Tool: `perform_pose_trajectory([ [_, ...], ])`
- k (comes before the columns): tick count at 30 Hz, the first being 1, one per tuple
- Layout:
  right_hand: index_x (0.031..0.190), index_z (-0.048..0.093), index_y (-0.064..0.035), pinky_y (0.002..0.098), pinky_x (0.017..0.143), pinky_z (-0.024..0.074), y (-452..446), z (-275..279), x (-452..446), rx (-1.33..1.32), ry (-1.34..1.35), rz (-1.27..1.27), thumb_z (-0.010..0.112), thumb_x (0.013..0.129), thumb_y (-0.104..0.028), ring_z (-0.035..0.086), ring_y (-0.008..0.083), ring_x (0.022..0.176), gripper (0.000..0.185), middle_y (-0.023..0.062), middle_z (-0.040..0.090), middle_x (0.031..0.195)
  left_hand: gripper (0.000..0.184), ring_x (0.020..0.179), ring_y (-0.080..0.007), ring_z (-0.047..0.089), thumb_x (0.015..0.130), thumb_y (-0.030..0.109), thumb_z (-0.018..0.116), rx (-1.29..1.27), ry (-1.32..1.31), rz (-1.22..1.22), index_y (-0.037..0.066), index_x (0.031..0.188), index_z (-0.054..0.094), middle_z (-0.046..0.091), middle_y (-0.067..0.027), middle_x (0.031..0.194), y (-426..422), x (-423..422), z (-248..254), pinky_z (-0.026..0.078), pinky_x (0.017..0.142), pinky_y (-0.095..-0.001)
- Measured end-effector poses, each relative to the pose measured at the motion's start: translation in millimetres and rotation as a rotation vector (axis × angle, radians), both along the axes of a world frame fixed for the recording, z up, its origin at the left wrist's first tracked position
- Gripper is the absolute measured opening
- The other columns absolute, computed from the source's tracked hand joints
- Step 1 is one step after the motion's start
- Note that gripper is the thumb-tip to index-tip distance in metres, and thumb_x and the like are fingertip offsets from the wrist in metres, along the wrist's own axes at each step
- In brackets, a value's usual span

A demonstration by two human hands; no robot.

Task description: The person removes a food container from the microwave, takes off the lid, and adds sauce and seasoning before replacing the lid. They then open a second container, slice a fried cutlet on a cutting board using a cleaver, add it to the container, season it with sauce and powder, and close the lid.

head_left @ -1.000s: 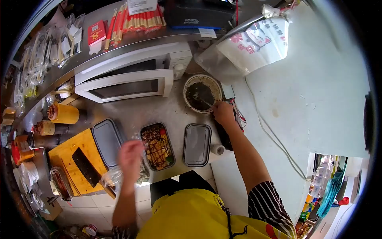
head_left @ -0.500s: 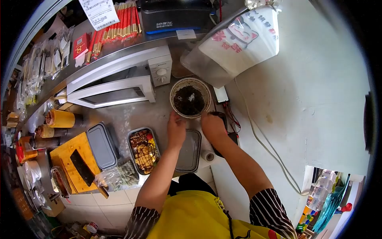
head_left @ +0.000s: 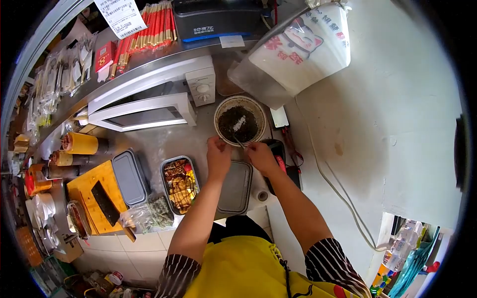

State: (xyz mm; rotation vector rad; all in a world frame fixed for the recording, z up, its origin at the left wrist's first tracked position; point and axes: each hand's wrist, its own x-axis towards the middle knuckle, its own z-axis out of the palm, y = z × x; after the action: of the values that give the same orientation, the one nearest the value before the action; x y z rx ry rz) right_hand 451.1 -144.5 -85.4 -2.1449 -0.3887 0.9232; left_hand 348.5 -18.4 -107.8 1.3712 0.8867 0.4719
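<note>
A round tub of dark, crumbly contents with a white patch stands on the metal counter. My right hand is closed on the handle of a spoon that reaches into the tub. At the tub's near left rim is my left hand, its fingers pressed together; what they grip, if anything, is hidden. Below my hands lies a grey lid, partly covered by my left forearm. A filled food container with sauce-striped pieces sits to the left.
A microwave with its door ajar stands behind. On the left are a cutting board with a cleaver, another grey-lidded container and sauce bottles. A printed bag, cables and a paper roll are on the right.
My left hand has moved right from beside the food container to the tub's rim. The view has shifted, and a white patch now shows in the tub.
</note>
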Motion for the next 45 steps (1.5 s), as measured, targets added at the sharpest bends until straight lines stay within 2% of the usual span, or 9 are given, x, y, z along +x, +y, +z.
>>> perform_pose_trajectory([
  [3,0.099,0.067,0.0037,0.0493,0.078,0.0539,0,16,-1,-0.074,-0.203,0.011,0.058,0.094,-0.021,0.068,0.0414,0.085,0.027,0.0265,0.069,0.092,0.04,0.084,-0.018,0.066,0.093,0.005,0.063,-0.14,-0.053,0.041,0.0,0.128,0.043,0.065,-0.0109,0.095,2,2,-2,0.053,0.071,-0.0293],
  [6,0.101,0.062,0.0034,0.0475,0.072,0.0564,5,14,4,-0.17,-0.6,0.141,0.059,0.094,-0.018,0.07,0.0388,0.081,0.023,0.0261,0.069,0.09,0.043,0.079,-0.0169,0.066,0.094,0.001,0.061,-0.232,-0.075,0.061,0.001,0.131,0.039,0.064,-0.0116,0.097,3,7,-6,0.054,0.066,-0.0285],
  [15,0.116,0.055,0.0002,0.0438,0.069,0.0602,25,45,-7,-0.438,-0.763,0.477,0.062,0.087,-0.006,0.072,0.0359,0.084,0.03,0.0211,0.069,0.095,0.04,0.086,-0.0186,0.065,0.095,-0.002,0.057,-0.249,-0.149,0.071,0.001,0.131,0.04,0.059,-0.0111,0.101,5,9,11,0.062,0.071,-0.0325],
  [27,0.094,0.059,0.0014,0.046,0.064,0.0542,-4,9,-29,-0.214,-0.559,0.23,0.063,0.091,-0.012,0.069,0.0428,0.076,0.014,0.0238,0.07,0.09,0.039,0.091,-0.0177,0.063,0.096,-0.004,0.055,-0.211,-0.113,0.037,0.005,0.133,0.044,0.057,-0.0098,0.105,9,6,11,0.062,0.077,-0.0322],
  [33,0.094,0.063,0.0009,0.0348,0.053,0.044,-15,-38,-22,0.178,-0.008,-0.077,0.063,0.096,-0.019,0.058,0.0206,0.057,0.02,0.0083,0.063,0.07,0.041,0.093,-0.0184,0.063,0.097,-0.003,0.055,-0.207,-0.084,0.002,0.004,0.135,0.043,0.057,-0.0104,0.106,12,6,19,0.061,0.078,-0.0318],
  [36,0.096,0.063,0.0013,0.0328,0.051,0.0411,-10,10,-17,0.112,0.338,-0.167,0.06,0.098,-0.018,0.051,0.0137,0.055,0.02,0.0024,0.057,0.068,0.04,0.093,-0.0187,0.063,0.097,-0.002,0.054,-0.177,-0.09,-0.001,0.003,0.135,0.043,0.057,-0.0108,0.106,15,4,14,0.061,0.078,-0.0315],
  [39,0.094,0.062,0.0012,0.0332,0.05,0.0421,-13,1,-21,0.195,0.3,-0.228,0.061,0.096,-0.017,0.051,0.0145,0.054,0.018,0.004,0.059,0.068,0.04,0.092,-0.0186,0.063,0.097,-0.003,0.054,-0.175,-0.091,0.009,0.003,0.135,0.043,0.057,-0.0111,0.105,15,3,14,0.062,0.078,-0.0318],
  [42,0.094,0.061,0.0005,0.0383,0.051,0.0459,-21,-30,-19,0.163,-0.237,-0.085,0.062,0.095,-0.016,0.058,0.0237,0.052,0.017,0.0125,0.065,0.072,0.039,0.092,-0.0182,0.063,0.097,-0.002,0.055,-0.183,-0.08,-0.012,0.003,0.135,0.044,0.057,-0.0113,0.105,18,4,8,0.062,0.078,-0.0317],
  [45,0.096,0.065,0.002,0.0496,0.071,0.0531,-12,14,-18,-0.247,-0.491,0.052,0.058,0.093,-0.015,0.068,0.0416,0.082,0.019,0.0244,0.069,0.088,0.039,0.091,-0.0175,0.063,0.097,-0.001,0.056,-0.156,-0.116,0.012,0.003,0.135,0.045,0.057,-0.0106,0.104,15,3,7,0.061,0.076,-0.0311],
])
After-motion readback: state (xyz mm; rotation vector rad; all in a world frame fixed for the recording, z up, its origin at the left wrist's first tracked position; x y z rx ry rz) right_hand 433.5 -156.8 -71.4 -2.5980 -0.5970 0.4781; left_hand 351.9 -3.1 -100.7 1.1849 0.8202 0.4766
